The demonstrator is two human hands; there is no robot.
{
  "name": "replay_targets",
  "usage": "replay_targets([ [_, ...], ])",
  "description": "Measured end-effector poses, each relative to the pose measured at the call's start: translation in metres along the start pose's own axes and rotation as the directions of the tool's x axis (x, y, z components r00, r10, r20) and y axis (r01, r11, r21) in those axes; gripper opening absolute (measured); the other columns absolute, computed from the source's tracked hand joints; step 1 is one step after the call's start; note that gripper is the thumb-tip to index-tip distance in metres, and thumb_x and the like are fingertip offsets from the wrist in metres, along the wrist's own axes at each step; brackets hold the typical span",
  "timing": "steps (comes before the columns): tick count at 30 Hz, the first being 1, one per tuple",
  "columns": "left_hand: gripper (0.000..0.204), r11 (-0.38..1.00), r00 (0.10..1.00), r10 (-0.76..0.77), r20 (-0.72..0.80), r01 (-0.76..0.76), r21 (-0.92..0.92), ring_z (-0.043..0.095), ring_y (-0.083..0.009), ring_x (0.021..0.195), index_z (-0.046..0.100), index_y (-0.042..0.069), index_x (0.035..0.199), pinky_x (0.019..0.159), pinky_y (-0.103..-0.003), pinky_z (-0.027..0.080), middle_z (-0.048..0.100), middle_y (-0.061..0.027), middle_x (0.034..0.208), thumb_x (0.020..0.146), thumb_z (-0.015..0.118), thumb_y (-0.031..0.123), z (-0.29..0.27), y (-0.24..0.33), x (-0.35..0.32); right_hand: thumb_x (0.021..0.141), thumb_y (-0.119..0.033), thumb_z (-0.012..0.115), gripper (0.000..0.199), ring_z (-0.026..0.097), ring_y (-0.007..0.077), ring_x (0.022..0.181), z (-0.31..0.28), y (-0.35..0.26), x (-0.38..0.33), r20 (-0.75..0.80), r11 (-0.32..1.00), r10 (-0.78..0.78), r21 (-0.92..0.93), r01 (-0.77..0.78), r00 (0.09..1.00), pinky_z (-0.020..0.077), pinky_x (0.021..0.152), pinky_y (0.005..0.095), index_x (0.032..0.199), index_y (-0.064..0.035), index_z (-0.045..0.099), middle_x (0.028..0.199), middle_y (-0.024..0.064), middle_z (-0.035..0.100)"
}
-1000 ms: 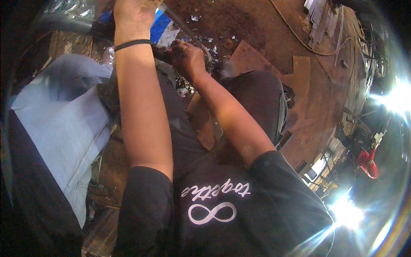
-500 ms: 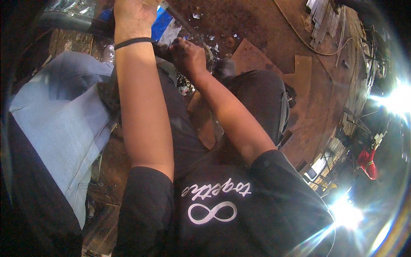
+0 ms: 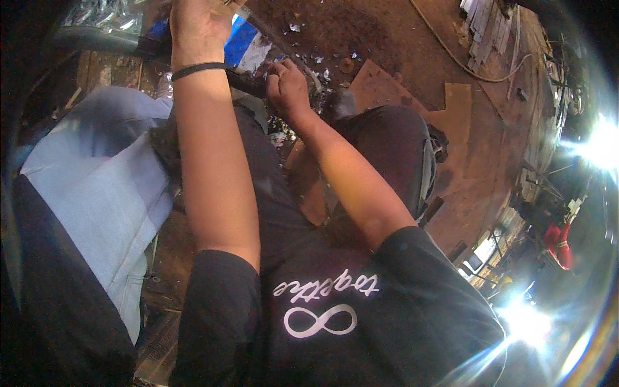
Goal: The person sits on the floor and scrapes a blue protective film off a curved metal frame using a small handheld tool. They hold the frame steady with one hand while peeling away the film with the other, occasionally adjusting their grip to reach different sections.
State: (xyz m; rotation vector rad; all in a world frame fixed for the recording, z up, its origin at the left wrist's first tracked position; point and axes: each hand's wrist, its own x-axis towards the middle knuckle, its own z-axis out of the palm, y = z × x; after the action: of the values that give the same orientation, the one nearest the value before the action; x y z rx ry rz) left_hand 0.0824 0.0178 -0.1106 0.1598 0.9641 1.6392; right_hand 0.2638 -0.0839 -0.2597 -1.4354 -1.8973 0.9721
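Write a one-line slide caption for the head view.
Seated person's left hand and right hand work at a dark bar above a littered dirt floor.

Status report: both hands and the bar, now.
Left hand gripping dark bar. Right hand closed on the same bar. Scrap bits littering ground beyond.

Dimly and warmly lit, with harsh white glare and lens flare at the right and lower-right rim, dark shadow at the left, strong fisheye bending, slight blur throughout.
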Motion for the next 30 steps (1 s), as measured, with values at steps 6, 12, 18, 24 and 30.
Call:
replay_targets([
  [6, 0.019, 1.000, 1.000, -0.020, -0.007, 0.020, 0.014, 0.056, -0.0172, 0.071, 0.064, 0.013, 0.087, 0.073, -0.036, 0.047, 0.061, 0.0015, 0.078, 0.097, 0.070, 0.028, -0.001, 0.001, 0.003, 0.090, -0.017, 0.066, 0.025, 0.061, 0.0434, 0.110, 0.004, 0.000, 0.001, 0.015, 0.999, -0.038, -0.027, 0.038, 0.999, 0.0499, 0.096, 0.0500, 0.106, 0.0010, 0.070, 0.111, 0.0254, 0.065],
  [12, 0.018, 1.000, 1.000, -0.020, 0.005, 0.020, -0.014, 0.058, -0.0175, 0.070, 0.064, 0.013, 0.088, 0.070, -0.036, 0.049, 0.061, 0.0014, 0.078, 0.095, 0.073, 0.027, -0.002, 0.002, 0.003, 0.083, -0.019, 0.081, 0.021, 0.066, 0.0378, 0.100, 0.006, 0.004, 0.004, -0.068, 0.991, -0.129, -0.042, 0.126, 0.989, 0.0540, 0.088, 0.0465, 0.098, -0.0056, 0.075, 0.105, 0.0165, 0.070],
  [18, 0.016, 1.000, 1.000, -0.012, -0.001, 0.012, -0.017, 0.059, -0.0172, 0.070, 0.065, 0.014, 0.089, 0.068, -0.036, 0.051, 0.062, 0.0017, 0.078, 0.094, 0.073, 0.026, -0.002, 0.001, 0.005, 0.083, -0.024, 0.082, 0.017, 0.068, 0.0353, 0.096, 0.008, 0.008, 0.002, -0.096, 0.978, -0.208, -0.048, 0.204, 0.973, 0.0571, 0.082, 0.0451, 0.095, -0.0119, 0.078, 0.099, 0.0104, 0.071],
  [24, 0.016, 1.000, 1.000, 0.000, 0.006, 0.000, 0.021, 0.060, -0.0163, 0.070, 0.064, 0.015, 0.088, 0.068, -0.035, 0.053, 0.062, 0.0026, 0.076, 0.096, 0.072, 0.027, -0.002, 0.003, 0.002, 0.084, -0.018, 0.080, 0.014, 0.071, 0.0336, 0.096, 0.005, 0.000, 0.000, -0.074, 0.975, -0.201, -0.112, 0.192, 0.977, 0.0581, 0.082, 0.0432, 0.095, -0.0099, 0.079, 0.103, 0.0108, 0.074],
  [30, 0.015, 1.000, 1.000, -0.007, -0.004, 0.007, 0.012, 0.060, -0.0164, 0.070, 0.064, 0.015, 0.088, 0.068, -0.035, 0.053, 0.062, 0.0023, 0.076, 0.096, 0.071, 0.026, -0.001, 0.003, 0.001, 0.080, -0.012, 0.077, 0.023, 0.069, 0.0369, 0.099, 0.010, 0.001, -0.002, -0.091, 0.996, -0.085, -0.022, 0.084, 0.992, 0.0573, 0.086, 0.0457, 0.102, -0.0109, 0.078, 0.109, 0.0119, 0.072],
])
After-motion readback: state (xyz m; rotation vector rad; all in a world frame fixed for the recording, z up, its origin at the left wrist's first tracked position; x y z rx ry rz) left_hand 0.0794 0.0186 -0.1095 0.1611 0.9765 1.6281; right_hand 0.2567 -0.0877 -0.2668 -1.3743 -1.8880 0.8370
